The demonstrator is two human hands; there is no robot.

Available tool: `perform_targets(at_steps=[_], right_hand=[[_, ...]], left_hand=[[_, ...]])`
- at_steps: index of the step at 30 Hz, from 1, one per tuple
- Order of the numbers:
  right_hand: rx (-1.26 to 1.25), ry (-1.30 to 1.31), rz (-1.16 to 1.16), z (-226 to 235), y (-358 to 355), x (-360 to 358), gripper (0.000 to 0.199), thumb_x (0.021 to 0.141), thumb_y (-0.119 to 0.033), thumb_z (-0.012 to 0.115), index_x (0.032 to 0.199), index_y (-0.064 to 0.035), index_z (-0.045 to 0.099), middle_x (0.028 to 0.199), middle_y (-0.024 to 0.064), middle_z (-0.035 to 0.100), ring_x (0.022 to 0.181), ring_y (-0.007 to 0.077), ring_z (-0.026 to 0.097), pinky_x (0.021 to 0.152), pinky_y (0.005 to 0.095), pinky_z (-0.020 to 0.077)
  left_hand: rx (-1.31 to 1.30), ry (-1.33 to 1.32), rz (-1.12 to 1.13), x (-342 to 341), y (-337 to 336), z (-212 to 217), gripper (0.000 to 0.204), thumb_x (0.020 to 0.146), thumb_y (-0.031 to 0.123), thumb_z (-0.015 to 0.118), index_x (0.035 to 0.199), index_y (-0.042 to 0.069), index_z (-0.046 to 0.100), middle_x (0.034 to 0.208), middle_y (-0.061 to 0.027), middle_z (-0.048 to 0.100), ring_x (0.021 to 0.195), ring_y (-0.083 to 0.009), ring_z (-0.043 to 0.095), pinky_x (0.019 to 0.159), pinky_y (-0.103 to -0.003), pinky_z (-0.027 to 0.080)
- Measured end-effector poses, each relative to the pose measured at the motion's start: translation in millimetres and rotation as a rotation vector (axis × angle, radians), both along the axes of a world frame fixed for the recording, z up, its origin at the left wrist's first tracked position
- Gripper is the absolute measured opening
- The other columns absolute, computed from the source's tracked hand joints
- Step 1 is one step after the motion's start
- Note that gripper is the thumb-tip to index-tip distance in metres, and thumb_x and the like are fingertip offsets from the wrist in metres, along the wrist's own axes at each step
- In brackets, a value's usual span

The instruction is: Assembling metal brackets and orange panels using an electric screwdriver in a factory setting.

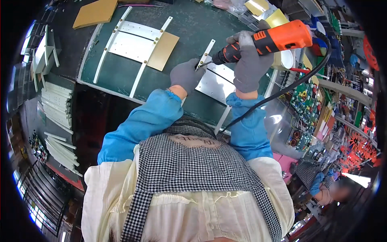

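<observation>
My right hand [250, 66], in a grey glove, is wrapped round an orange and black corded power screwdriver [282, 37]. Its bit points left and meets a white strip [209, 50] near a brass-coloured fastener. At that same spot my left hand [186, 76], also gloved, has its fingers closed at the strip's edge by the bit's tip. Whether a small part is pinched there, I cannot make out. Under the strip lies a white perforated plate [214, 85]. To the left, another white plate [131, 43] has two white strips across it with several brass-coloured fasteners.
The green work surface [117, 76] carries a tan board [163, 50] beside the left plate, with another tan board [94, 13] farther back. The black cord [288, 88] runs past my right forearm. Stacked white strips [56, 105] lie at left. A person [326, 187] is at lower right.
</observation>
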State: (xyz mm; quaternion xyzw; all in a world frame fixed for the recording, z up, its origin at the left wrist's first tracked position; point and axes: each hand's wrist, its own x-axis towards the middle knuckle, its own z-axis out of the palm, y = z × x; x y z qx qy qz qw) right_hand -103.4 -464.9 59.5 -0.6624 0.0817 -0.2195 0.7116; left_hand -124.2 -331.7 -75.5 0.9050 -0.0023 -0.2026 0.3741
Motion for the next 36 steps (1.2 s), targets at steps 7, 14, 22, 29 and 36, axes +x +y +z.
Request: perform_targets(at_steps=[7, 14, 22, 29, 36], right_hand=[[-0.100, -0.038, 0.269, 0, 9, -5, 0.061, 0.080, -0.001, 0.065, 0.135, 0.0049, 0.039, 0.085, 0.0104, 0.065, 0.076, 0.0221, 0.068, 0.072, 0.0362, 0.0566], [-0.105, -0.026, 0.412, -6, 17, -7, 0.063, 0.076, -0.002, 0.068, 0.134, 0.0012, 0.042, 0.084, 0.0096, 0.065, 0.076, 0.0175, 0.065, 0.066, 0.0297, 0.0542], [-0.047, 0.075, 0.445, 5, 18, -13, 0.034, 0.076, -0.002, 0.070, 0.107, 0.0004, 0.058, 0.086, 0.0063, 0.065, 0.076, 0.0158, 0.064, 0.068, 0.0312, 0.0542], [0.179, -0.334, 0.221, 20, -8, -5, 0.059, 0.081, -0.004, 0.065, 0.135, 0.0014, 0.042, 0.085, 0.0086, 0.066, 0.076, 0.0207, 0.066, 0.075, 0.0359, 0.0553], [0.151, -0.299, 0.081, -6, -8, 2, 0.067, 0.080, -0.001, 0.066, 0.139, 0.0027, 0.036, 0.085, 0.0089, 0.065, 0.077, 0.0217, 0.067, 0.076, 0.0377, 0.0560]], left_hand=[[-0.027, -0.047, -0.003, -2, 0, -2, 0.037, 0.087, 0.043, 0.063, 0.116, 0.019, 0.068, 0.091, -0.0109, 0.072, 0.087, -0.0330, 0.069, 0.075, -0.044, 0.053], [0.000, -0.094, -0.012, -4, 1, -8, 0.037, 0.088, 0.042, 0.063, 0.117, 0.020, 0.067, 0.093, -0.0106, 0.072, 0.089, -0.0338, 0.068, 0.077, -0.045, 0.053], [-0.002, -0.114, -0.003, -2, 1, -6, 0.036, 0.089, 0.044, 0.061, 0.116, 0.021, 0.068, 0.095, -0.0108, 0.072, 0.090, -0.0350, 0.068, 0.077, -0.046, 0.052], [-0.081, -0.055, 0.027, -2, 0, -4, 0.041, 0.090, 0.050, 0.058, 0.110, 0.016, 0.069, 0.093, -0.0117, 0.071, 0.090, -0.0348, 0.067, 0.077, -0.046, 0.052], [-0.075, -0.023, 0.027, 0, 0, -3, 0.046, 0.090, 0.050, 0.060, 0.114, 0.012, 0.068, 0.095, -0.0130, 0.071, 0.091, -0.0329, 0.068, 0.078, -0.043, 0.052]])
